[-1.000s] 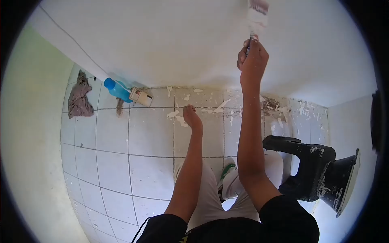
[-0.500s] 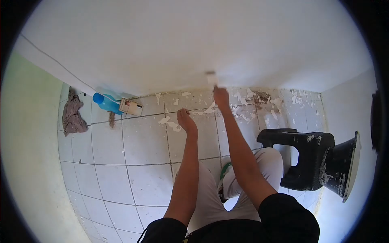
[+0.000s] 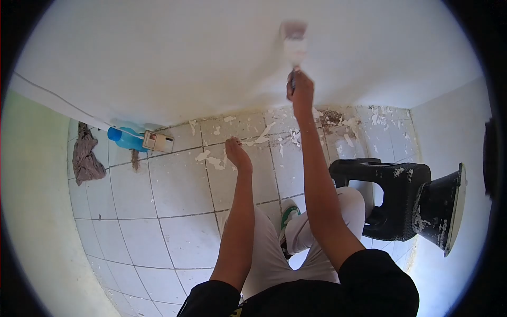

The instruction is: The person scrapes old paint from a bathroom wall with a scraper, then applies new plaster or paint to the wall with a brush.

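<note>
My right hand (image 3: 301,90) is raised in front of the white wall (image 3: 211,53), wrapped round the handle of a flat paintbrush (image 3: 294,47). The brush is smeared by motion; a dark band tops its pale middle part, and its end is at or close to the wall. Lower down, my left hand (image 3: 238,155) hangs over the floor tiles with fingers curled together. Whatever lies in those fingers, if anything, is hidden. White flakes (image 3: 215,162) lie on the tiles (image 3: 182,182) beside my left hand and along the foot of the wall.
At right, a black plastic stool (image 3: 396,179) stands beside a black bucket (image 3: 435,208) spattered with white. To the left are a blue bottle (image 3: 129,139), a phone (image 3: 158,141) leaning by it, and a crumpled brown cloth (image 3: 87,156). A cable (image 3: 53,95) runs along the left wall.
My right hand has swept the paintbrush up the wall, from near its foot to well above it. My left hand has barely moved. The view has shifted slightly.
</note>
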The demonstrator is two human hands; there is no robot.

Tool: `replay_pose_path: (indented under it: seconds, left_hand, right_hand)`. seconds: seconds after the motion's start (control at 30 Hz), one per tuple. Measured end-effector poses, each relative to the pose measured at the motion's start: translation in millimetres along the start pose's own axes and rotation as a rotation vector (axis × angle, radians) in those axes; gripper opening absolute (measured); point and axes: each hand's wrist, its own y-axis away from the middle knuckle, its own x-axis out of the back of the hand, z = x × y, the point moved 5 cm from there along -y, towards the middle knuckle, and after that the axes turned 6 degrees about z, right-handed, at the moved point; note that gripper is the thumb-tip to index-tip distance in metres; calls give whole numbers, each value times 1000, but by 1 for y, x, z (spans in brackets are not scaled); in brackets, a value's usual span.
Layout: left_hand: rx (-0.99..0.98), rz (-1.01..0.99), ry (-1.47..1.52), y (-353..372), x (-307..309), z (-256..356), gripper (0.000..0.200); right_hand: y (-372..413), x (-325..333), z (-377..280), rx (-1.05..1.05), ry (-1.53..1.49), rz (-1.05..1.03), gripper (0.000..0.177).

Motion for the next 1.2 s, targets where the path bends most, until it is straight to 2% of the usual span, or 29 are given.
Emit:
replay_pose_path:
  seconds: [0.07, 0.1, 0.13, 0.17, 0.2, 0.27, 0.4, 0.47, 0.53, 0.6, 0.63, 0.7, 0.73, 0.8, 0.83, 0.87, 0.9, 0.93, 0.97, 1.03, 1.17, 1.2]
  left_hand:
    - [45, 20, 26, 0, 1, -6, 26]
    - [43, 16, 22, 1, 0, -5, 26]
    - [54, 20, 37, 2, -1, -3, 26]
    - [64, 25, 50, 3, -1, -1, 26]
    - [58, 17, 41, 3, 0, -3, 26]
    - [85, 17, 5, 2, 2, -10, 26]
    - [60, -17, 34, 5, -3, -13, 25]
    - [110, 11, 18, 3, -6, -24, 23]
    - [100, -9, 27, 2, -13, -34, 22]
    - [102, -31, 24, 8, -18, -41, 22]
    - [107, -32, 0, 11, -21, -41, 22]
    - [114, -44, -31, 16, -31, -47, 21]
    - [106, -53, -46, 18, -34, -50, 22]
    - [99, -73, -71, 19, -36, -58, 23]
    - [68, -97, -77, 19, -39, -59, 23]
    - [38, -123, -81, 18, -43, -59, 24]
    - [35, -138, -85, 18, -44, -59, 24]
    - [48, -134, -124, 17, -41, -59, 25]
    - [60, -131, -165, 15, -39, -60, 25]
    - [89, -105, -180, 22, -37, -49, 24]
    - [167, -32, -198, 31, -32, -27, 25]
    - [165, -40, -199, 31, -31, -32, 25]
  right_hand:
    - [-7, 20, 78, -22, 281, 47, 47]
    - [-8, 35, 130, -42, 302, 44, 49]
    - [-1, 51, 168, -89, 429, -23, 50]
    - [0, 71, 232, 214, 689, -69, 46]
    - [6, 75, 225, 209, 682, -59, 46]
    - [32, 91, 227, -566, 692, -47, 35]
    - [24, 104, 199, -623, 602, 113, 31]
    - [-16, 99, 168, -43, 1083, -56, 29]
    - [-24, 80, 62, 22, 823, 14, 31]
    - [-20, 77, -1, -311, 413, 112, 37]
    - [-18, 76, -28, -318, 415, 129, 37]
    - [-14, 73, -68, -149, 228, 162, 43]
    - [-15, 71, -67, -157, 226, 176, 43]
    - [-23, 68, -75, 72, 172, 248, 44]
    - [-31, 64, -53, 369, 271, 264, 44]
    - [-26, 58, -34, 401, 458, 226, 38]
    - [-24, 56, 4, 564, 497, 198, 33]
    - [-30, 57, 65, 320, 633, 110, 34]
    - [-17, 62, 84, 109, 513, 106, 41]
    - [-4, 78, 134, -66, 731, 117, 46]
    - [15, 108, 200, -87, 877, 222, 44]
    - [19, 116, 213, -120, 1054, 77, 43]
